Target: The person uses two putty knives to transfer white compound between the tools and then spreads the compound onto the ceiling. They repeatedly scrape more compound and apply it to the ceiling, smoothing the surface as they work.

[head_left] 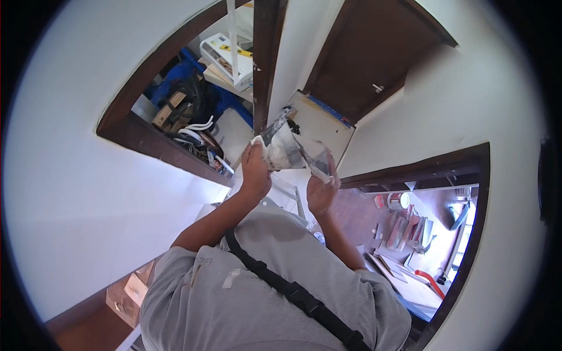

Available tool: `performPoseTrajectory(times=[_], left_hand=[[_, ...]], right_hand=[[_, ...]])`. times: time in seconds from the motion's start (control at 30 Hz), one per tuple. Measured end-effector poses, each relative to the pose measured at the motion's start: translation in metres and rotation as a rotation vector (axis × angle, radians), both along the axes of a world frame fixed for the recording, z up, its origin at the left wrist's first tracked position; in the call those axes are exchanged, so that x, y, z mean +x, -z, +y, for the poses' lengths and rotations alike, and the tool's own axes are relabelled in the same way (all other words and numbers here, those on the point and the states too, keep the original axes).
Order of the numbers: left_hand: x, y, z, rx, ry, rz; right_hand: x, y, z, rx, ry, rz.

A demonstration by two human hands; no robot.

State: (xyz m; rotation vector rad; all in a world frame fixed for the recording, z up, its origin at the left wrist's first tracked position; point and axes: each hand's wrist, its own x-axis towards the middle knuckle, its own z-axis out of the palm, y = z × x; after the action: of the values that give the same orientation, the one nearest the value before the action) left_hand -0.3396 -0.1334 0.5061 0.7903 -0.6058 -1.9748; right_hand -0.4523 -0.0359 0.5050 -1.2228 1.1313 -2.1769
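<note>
My left hand [256, 168] is closed around a wide putty knife [283, 140]. Its broad grey blade carries a thick layer of white putty [278, 153]. My right hand [323, 192] grips a second putty knife [318, 159], smeared by motion and marked with white paste. The two blades are close together in front of my chest, their near edges almost meeting. Both handles are hidden in my fingers.
Below the hands shows a pale ladder frame [288, 190]. A dark door [374, 50] stands ahead. Through the left opening are a white shelf [225, 58], blue sheeting and cables; through the right doorway [483, 193], a paint bucket [398, 201], boards and a red-handled tool [430, 282].
</note>
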Motion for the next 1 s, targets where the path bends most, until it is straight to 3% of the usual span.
performPoseTrajectory(times=[0.07,0.3,0.43,0.53,0.57,0.67,0.7,0.8,0.9,0.97,1.0], left_hand=[[0.001,-0.002,0.002,0.026,0.024,0.006],[0.009,-0.007,-0.001,0.107,0.055,0.044],[0.023,0.0,-0.015,0.17,0.038,0.03],[0.038,-0.011,-0.038,0.028,0.233,-0.183],[0.042,0.01,-0.053,-0.084,0.333,-0.245],[0.046,-0.028,-0.064,-0.452,0.579,-0.735],[0.04,-0.022,-0.066,-0.549,0.534,-0.868],[0.026,-0.001,-0.101,-0.783,0.873,-1.023],[0.005,0.028,-0.127,-0.889,1.075,-1.189],[-0.015,0.101,-0.16,-1.051,1.214,-1.138],[-0.022,0.113,-0.167,-1.089,1.285,-1.175]], right_hand=[[-0.001,-0.01,0.001,0.025,0.014,0.36],[-0.019,0.001,0.003,0.191,0.16,0.735],[-0.053,0.003,0.01,0.431,0.135,1.025],[-0.067,0.007,0.014,0.517,0.19,0.872],[-0.064,-0.013,0.012,0.523,0.176,0.807],[-0.054,-0.029,-0.001,0.608,0.095,0.715],[-0.047,-0.029,-0.006,0.658,0.031,0.65],[-0.032,0.01,-0.022,0.865,-0.102,0.447],[-0.011,0.062,-0.033,0.962,-0.158,0.037],[0.005,0.084,-0.042,1.029,-0.197,-0.295],[0.011,0.094,-0.045,1.061,-0.22,-0.475]])
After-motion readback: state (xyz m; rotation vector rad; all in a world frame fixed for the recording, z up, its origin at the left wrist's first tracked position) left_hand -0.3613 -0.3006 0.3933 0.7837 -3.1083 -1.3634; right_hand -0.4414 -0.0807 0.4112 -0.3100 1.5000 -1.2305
